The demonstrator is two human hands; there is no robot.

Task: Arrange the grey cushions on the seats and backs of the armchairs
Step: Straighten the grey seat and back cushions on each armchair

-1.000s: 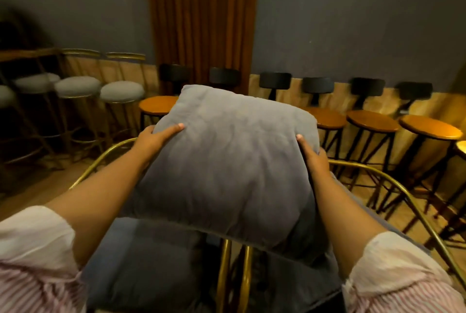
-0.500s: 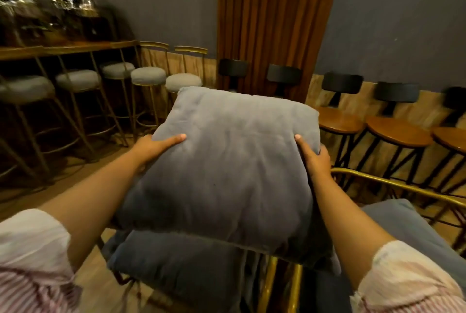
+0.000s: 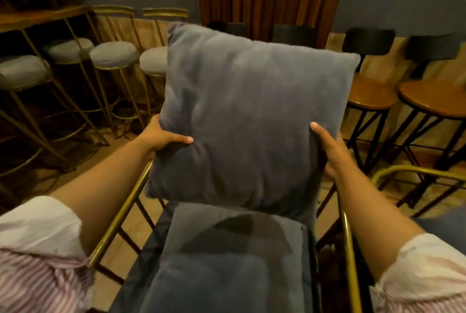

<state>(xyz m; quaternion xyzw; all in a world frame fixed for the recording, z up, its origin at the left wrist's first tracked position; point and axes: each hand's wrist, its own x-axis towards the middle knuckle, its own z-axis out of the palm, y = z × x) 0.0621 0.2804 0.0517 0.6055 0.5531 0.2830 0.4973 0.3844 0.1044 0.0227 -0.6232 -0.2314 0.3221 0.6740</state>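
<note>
While hands [image 3: 161, 136] hold a cushion [image 3: 249, 116], stools [image 3: 113, 54] line walls.

Both arms outstretched — left hand [image 3: 161, 140] and right hand [image 3: 330, 151] clamped inward.

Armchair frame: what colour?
Brass-gold metal tubing on the armchair frame, clearest along its armrest rails in the head view.

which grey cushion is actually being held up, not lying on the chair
The upright square cushion, gripped at its sides by the left hand and right hand. The other, the seat cushion, lies flat on the armchair.
</note>
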